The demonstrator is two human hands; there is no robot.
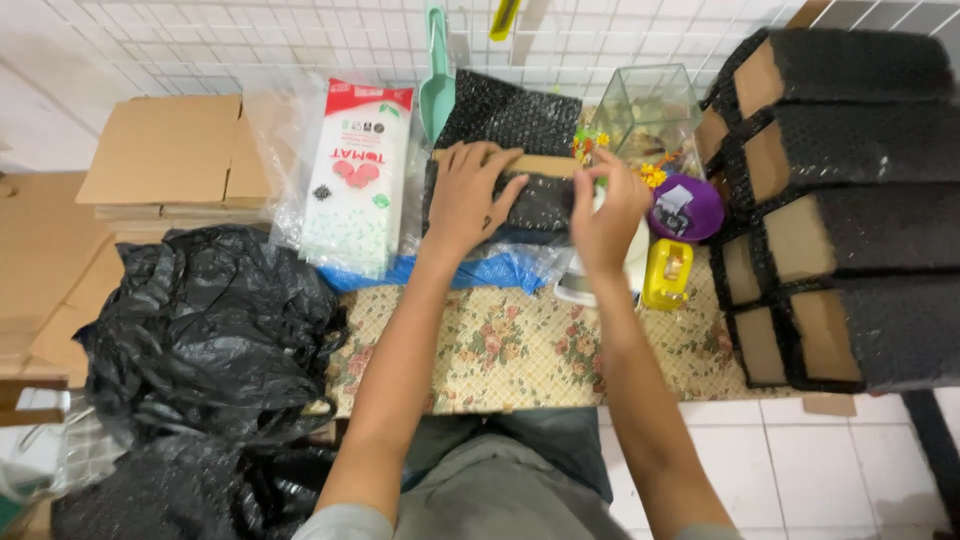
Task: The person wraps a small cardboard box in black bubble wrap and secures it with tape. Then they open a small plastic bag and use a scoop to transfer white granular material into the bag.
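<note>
A cardboard box half-wrapped in black bubble wrap (pixel 520 195) lies toward the far edge of the bench (pixel 510 350), which is covered with a floral cloth, on top of a blue plastic sheet (pixel 480 272). The box is pressed down by the left hand (pixel 470 195), its fingers spread wide and flat over the wrap. The right hand (pixel 605 215) is held at the box's right end with its fingers curled narrowly; whether something is pinched between them cannot be told.

Several risks can be judged from this. If the flat pressure is eased, the wrap could spring loose. The right hand is crowded by a yellow tape dispenser (pixel 667 272), a purple round lid (pixel 687 207) and a clear glass tank (pixel 650 105), which stand just beside it, so one of these could be knocked by an elbow swing. The white seed packet with red top (pixel 358 175), lying near the far left corner, could be dragged if the blue sheet is pulled.
</note>
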